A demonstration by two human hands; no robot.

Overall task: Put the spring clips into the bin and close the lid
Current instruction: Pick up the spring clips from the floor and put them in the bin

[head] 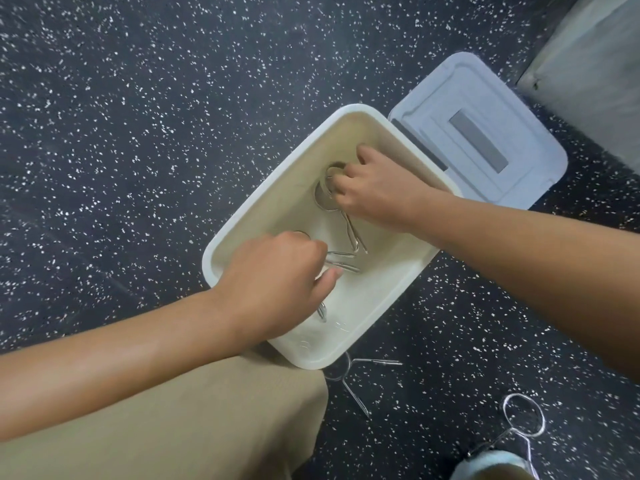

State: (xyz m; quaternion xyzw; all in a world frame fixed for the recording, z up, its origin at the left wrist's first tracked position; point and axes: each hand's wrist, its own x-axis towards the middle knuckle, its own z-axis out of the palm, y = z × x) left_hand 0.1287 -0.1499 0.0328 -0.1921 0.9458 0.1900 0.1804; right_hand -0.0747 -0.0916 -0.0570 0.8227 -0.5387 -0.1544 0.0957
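A white rectangular bin (263, 188) stands open on the dark speckled floor, its pale lid (485, 133) hinged back at the upper right. Both my hands are inside it. My right hand (374, 192) is closed around the ring of a metal spring clip (353, 233) whose legs point toward me. My left hand (277, 282) grips another spring clip (343, 265), its legs sticking out past my fingers. Two more spring clips lie on the floor: one (349, 379) at the bin's near corner, another (523, 420) at lower right.
My knee in tan trousers (194, 420) fills the lower left, touching the bin's near side. A grey slab or wall edge (595, 74) sits at the top right. A pale blue object (491, 465) pokes in at the bottom edge under the right-hand clip.
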